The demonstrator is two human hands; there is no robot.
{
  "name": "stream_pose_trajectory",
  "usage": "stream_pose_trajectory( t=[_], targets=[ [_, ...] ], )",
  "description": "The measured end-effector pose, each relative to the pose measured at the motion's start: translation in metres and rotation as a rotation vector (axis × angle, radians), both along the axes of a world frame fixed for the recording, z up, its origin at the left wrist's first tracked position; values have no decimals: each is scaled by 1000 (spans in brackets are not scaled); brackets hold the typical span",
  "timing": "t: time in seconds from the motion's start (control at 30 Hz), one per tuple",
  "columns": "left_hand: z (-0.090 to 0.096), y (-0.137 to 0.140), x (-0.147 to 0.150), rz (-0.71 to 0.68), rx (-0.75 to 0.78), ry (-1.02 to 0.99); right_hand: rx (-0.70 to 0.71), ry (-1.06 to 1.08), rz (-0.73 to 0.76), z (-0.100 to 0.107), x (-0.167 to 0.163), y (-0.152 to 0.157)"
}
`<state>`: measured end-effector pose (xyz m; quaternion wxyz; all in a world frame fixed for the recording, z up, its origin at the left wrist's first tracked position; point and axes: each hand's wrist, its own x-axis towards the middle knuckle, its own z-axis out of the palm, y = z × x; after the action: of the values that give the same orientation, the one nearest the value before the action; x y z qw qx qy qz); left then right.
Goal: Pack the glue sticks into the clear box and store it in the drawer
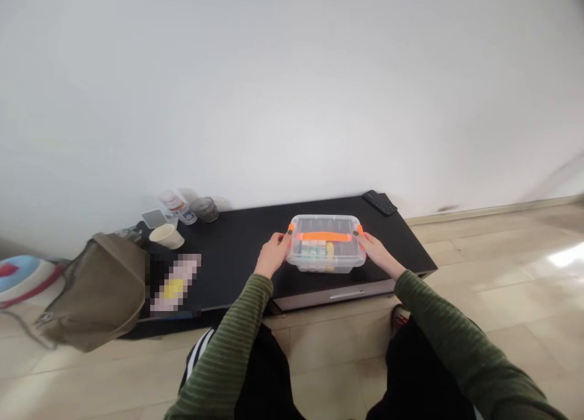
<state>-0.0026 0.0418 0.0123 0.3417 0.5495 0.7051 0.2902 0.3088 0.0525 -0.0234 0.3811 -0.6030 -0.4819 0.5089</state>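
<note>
A clear plastic storage box (326,262) with an orange handle and orange side latches is at the front middle of the black low table (237,243). Its lid is on, and small packets and something yellow show through the front wall. My left hand (272,252) grips the box's left end at the latch. At the opposite end, my right hand (375,249) has its thumb over the lid's edge by the other latch, fingers partly hidden behind the side. Whether the box's underside touches the table is hard to tell.
On the table's left part stand a paper cup (166,236), a white bottle (179,207) and a dark glass (205,209). A brown bag (98,292) hangs over the left end. A black keyboard-like object (381,203) lies at the back right corner, near the white wall (292,91).
</note>
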Motion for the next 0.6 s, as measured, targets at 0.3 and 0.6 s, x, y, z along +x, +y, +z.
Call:
stream_pose_trajectory(
  t=[0.3, 0.6],
  targets=[
    [5, 7, 7, -188, 42, 384, -25, 133, 159, -19, 4, 12],
    [2, 4, 1, -195, 63, 326, -184, 343, -15, -25, 2, 18]
  ],
)
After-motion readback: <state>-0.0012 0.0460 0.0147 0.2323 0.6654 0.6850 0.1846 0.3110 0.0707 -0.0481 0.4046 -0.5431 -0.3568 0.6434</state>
